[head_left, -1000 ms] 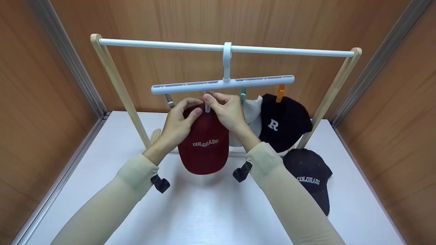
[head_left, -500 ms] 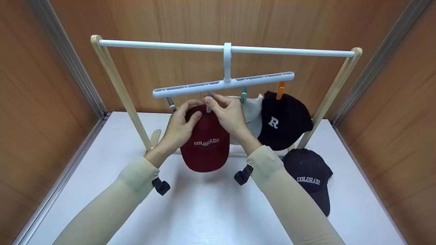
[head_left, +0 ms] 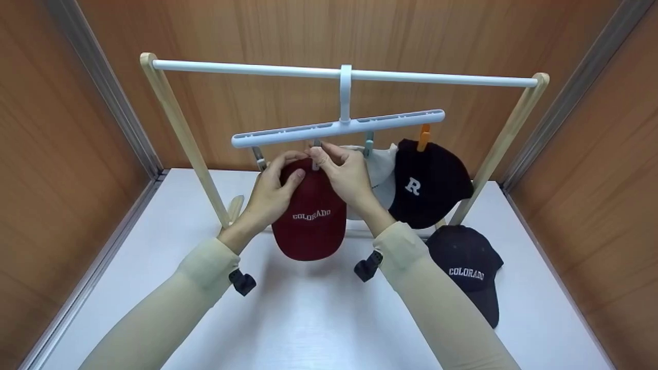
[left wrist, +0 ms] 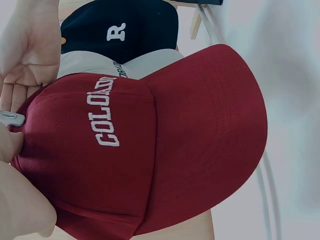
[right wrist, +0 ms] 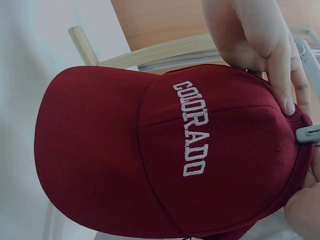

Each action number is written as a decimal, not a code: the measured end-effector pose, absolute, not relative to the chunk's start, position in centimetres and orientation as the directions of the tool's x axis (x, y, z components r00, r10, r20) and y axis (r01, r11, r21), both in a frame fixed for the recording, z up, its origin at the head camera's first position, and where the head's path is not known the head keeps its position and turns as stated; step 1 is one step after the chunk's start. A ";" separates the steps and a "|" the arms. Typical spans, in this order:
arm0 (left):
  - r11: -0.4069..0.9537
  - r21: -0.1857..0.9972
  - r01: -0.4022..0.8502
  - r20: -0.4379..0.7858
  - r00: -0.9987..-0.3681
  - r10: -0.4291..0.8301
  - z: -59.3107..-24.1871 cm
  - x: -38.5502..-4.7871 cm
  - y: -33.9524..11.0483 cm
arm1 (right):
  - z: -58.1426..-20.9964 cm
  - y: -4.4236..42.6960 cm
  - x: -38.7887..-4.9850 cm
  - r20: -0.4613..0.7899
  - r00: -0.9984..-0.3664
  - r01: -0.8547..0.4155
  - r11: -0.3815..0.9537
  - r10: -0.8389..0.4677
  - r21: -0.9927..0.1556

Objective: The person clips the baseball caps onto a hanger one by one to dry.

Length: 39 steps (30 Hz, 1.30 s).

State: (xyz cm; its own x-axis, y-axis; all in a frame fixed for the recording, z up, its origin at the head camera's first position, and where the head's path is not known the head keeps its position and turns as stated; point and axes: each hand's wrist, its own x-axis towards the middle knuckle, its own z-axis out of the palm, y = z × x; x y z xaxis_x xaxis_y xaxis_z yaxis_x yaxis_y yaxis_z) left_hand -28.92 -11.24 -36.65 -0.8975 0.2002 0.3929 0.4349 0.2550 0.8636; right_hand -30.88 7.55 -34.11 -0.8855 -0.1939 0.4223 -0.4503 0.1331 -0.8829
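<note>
A dark red cap (head_left: 311,236) with white COLORADO lettering hangs brim down below the left half of a pale blue hanger (head_left: 288,136). My left hand (head_left: 272,190) grips the cap's crown near its top edge, thumb on the front. A grey clip (head_left: 315,165) sits on that edge, and my right hand (head_left: 351,174) pinches it between thumb and fingers. In the right wrist view the clip's tip (right wrist: 306,134) overlaps the red fabric. To the right hang a white cap (head_left: 383,169) under a teal clip (head_left: 368,146) and a black R cap (head_left: 434,190) under an orange clip (head_left: 423,137).
The hanger hooks over a white rod (head_left: 247,68) on a wooden rack (head_left: 187,139). Another grey clip (head_left: 259,158) hangs near the hanger's left end. A dark COLORADO cap (head_left: 465,262) lies at right on the white table (head_left: 303,329). Wooden walls enclose the sides and back.
Over the last second the hanger has tilted more, left end lower and right end slightly higher. Both hands stay at the red cap, the left one shifted slightly right. The last half second shows almost no movement.
</note>
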 end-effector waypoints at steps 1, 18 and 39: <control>0.258 0.862 0.437 0.394 -0.897 0.201 -36.7 -28.9 -11.3 | -34.1 7.6 -30.9 0.424 -0.885 -0.452 0.138 -0.193 -0.881; 0.286 0.850 0.443 0.395 -0.894 0.211 -37.3 -29.0 -11.6 | -34.6 7.6 -30.6 0.451 -0.868 -0.482 0.133 -0.209 -0.866; 0.328 0.821 0.467 0.425 -0.884 0.195 -37.5 -28.9 -12.3 | -35.8 8.5 -30.1 0.513 -0.825 -0.563 0.266 -0.237 -0.782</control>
